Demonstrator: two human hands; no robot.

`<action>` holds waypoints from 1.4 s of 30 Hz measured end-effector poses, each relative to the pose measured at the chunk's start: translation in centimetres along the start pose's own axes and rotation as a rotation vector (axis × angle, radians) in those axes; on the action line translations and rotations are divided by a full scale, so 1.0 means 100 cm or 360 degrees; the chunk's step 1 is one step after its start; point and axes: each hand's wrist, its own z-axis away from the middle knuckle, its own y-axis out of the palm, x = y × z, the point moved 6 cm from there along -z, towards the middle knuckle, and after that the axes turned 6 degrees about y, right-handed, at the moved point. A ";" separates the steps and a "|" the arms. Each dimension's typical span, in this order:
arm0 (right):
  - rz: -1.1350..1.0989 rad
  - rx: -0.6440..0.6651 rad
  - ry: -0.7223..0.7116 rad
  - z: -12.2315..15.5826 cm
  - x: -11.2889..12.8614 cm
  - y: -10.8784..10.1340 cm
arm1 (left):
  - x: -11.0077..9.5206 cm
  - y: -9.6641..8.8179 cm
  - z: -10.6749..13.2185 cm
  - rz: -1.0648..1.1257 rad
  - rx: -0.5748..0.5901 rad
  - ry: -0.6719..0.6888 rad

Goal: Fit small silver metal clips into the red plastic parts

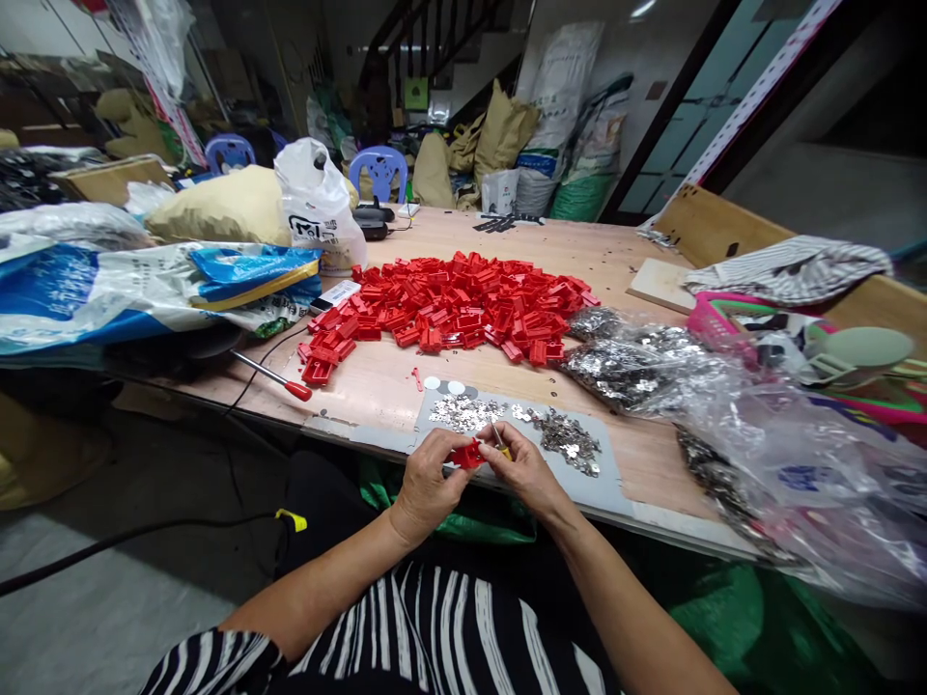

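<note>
My left hand [433, 483] is closed on a small red plastic housing [467, 455] at the table's front edge. Close beside it, my right hand [527, 471] grips a yellow-handled screwdriver [505, 450], its thin metal shaft pointing up and away. The right thumb reaches the right side of the housing. Just beyond my hands, a grey mat [604, 468] bears a pile of shiny flat metal pieces [467, 413] and a darker pile of small metal parts [571, 439]. Whether a metal piece is between my fingertips is too small to tell.
A large heap of red housings [470, 304] spreads over the middle of the table. On the right lie clear bags of metal parts [630, 367] and a pink basket [706, 319]. At left, a red-tipped lever [296, 390] juts out near blue-and-white sacks [145, 290].
</note>
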 end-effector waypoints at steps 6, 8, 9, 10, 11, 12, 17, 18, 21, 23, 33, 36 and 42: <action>-0.0114 0.0142 0.0129 0.007 0.004 -0.005 | 0.012 -0.003 0.004 0.0228 -0.0062 -0.0278; -0.0118 0.0127 0.0137 0.008 0.004 -0.008 | 0.014 -0.003 0.005 0.0255 -0.0073 -0.0317; -0.0102 0.0124 0.0131 0.008 0.004 -0.008 | 0.015 -0.003 0.005 0.0261 -0.0070 -0.0324; -0.0079 0.0122 0.0120 0.007 0.004 -0.009 | 0.014 -0.002 0.006 0.0267 -0.0061 -0.0324; -0.0052 0.0120 0.0110 0.007 0.003 -0.009 | 0.014 -0.001 0.006 0.0273 -0.0050 -0.0317; -0.0024 0.0112 0.0099 0.007 0.003 -0.009 | 0.013 0.000 0.006 0.0274 -0.0037 -0.0304; 0.0207 0.0042 0.0044 0.007 0.002 -0.010 | 0.004 -0.001 0.005 0.0143 -0.0015 -0.0130; 0.0248 0.0037 0.0036 0.008 0.002 -0.010 | 0.003 -0.001 0.004 0.0104 -0.0010 -0.0092; 0.0316 0.0033 0.0017 0.010 0.004 -0.008 | -0.001 -0.002 0.003 0.0030 -0.0002 -0.0020; 0.0328 0.0048 0.0014 0.011 0.005 -0.007 | -0.001 -0.002 0.003 0.0018 -0.0003 -0.0003; 0.0402 -0.0010 -0.0039 0.009 0.008 -0.013 | -0.004 -0.001 0.003 -0.0004 -0.0001 0.0110; 0.0461 -0.0016 -0.0036 0.010 0.007 -0.011 | -0.005 0.000 0.003 0.0000 -0.0015 0.0155; 0.0516 -0.0066 -0.0029 0.013 0.004 -0.006 | -0.002 0.001 0.004 0.0005 0.0010 0.0145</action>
